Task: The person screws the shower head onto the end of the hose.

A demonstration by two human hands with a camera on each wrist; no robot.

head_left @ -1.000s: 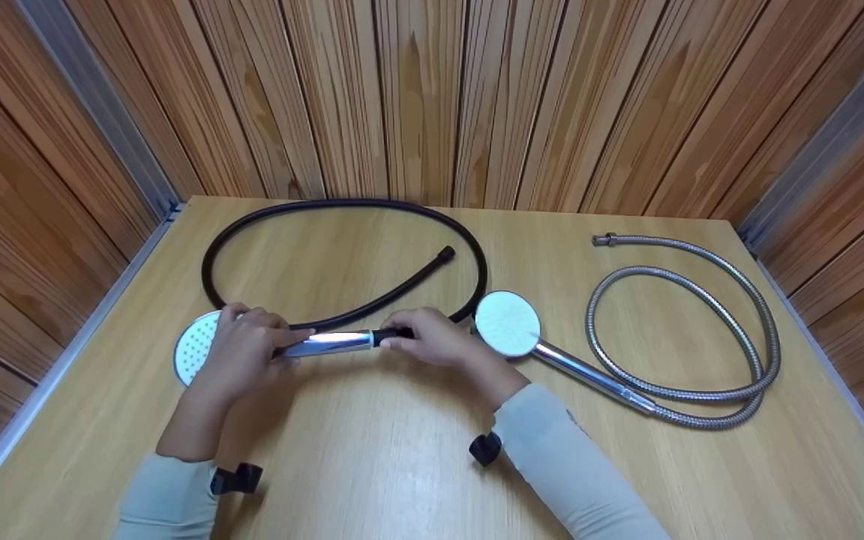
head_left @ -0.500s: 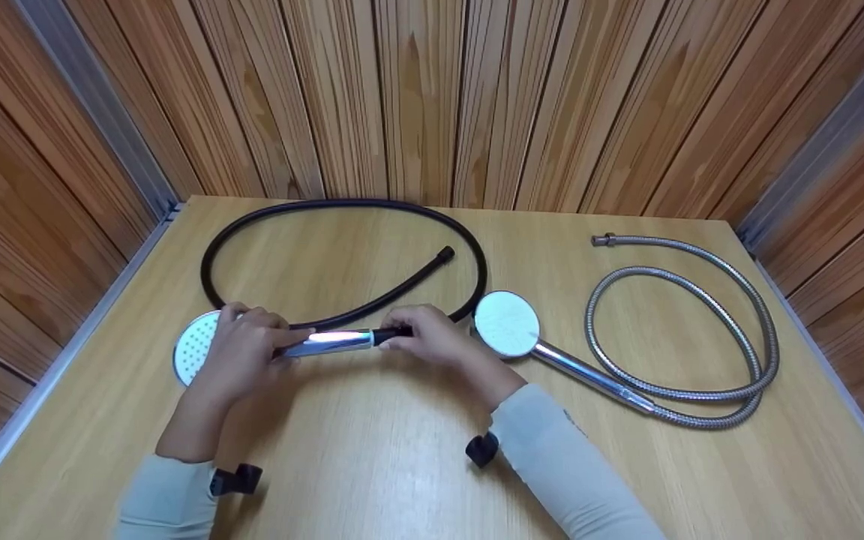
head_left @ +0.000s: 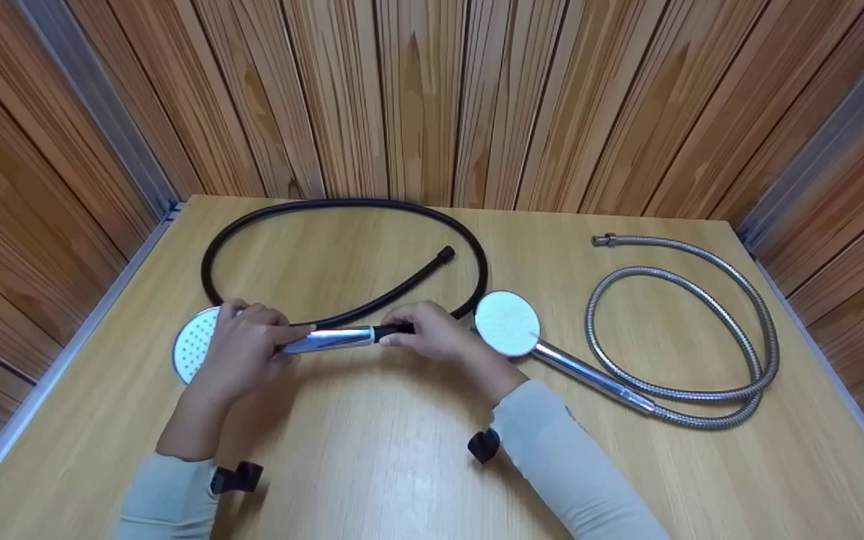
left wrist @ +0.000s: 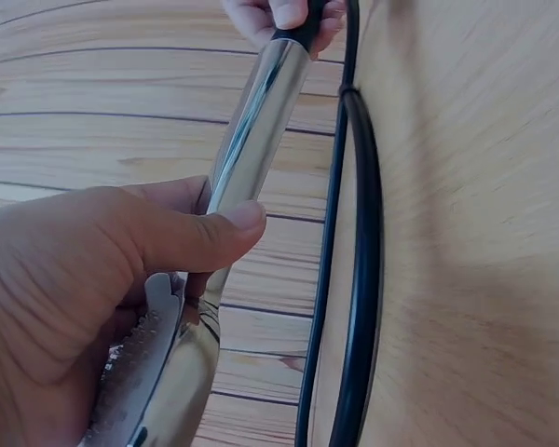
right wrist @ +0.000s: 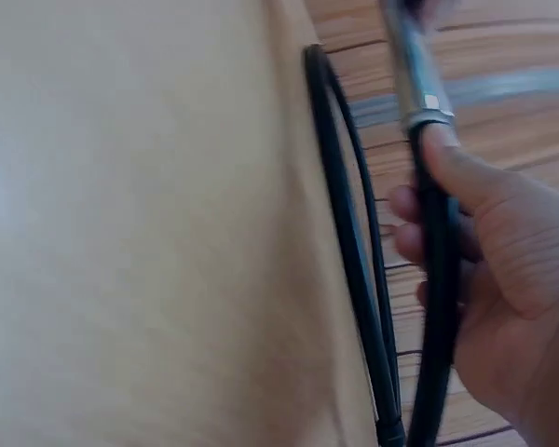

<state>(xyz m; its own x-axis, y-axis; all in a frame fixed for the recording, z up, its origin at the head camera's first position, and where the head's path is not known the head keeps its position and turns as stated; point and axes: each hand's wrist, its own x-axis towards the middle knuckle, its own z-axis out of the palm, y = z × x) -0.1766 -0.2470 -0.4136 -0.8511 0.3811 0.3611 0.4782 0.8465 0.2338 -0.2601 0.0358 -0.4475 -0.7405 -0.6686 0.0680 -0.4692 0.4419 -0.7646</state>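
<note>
My left hand (head_left: 246, 346) grips a chrome shower head (head_left: 329, 340) where its handle meets the round white spray face (head_left: 194, 346). In the left wrist view the thumb lies across the chrome handle (left wrist: 261, 130). My right hand (head_left: 432, 334) pinches the black shower hose (right wrist: 438, 251) right at the handle's end, thumb on one side and curled fingers on the other. Hose and handle meet end to end, in one line. From there the black hose (head_left: 342, 202) loops over the back of the table, its free end fitting (head_left: 445, 255) inside the loop.
Right of my right hand lies a second shower head (head_left: 507, 324), its chrome handle joined to a coiled silver metal hose (head_left: 769, 330). The wooden table (head_left: 372, 465) is bounded by wood-panelled walls (head_left: 417, 97) at the back and sides.
My right hand has shifted very slightly at the hose end. The left hand keeps its grip on the shower head, which stays nearly in place.
</note>
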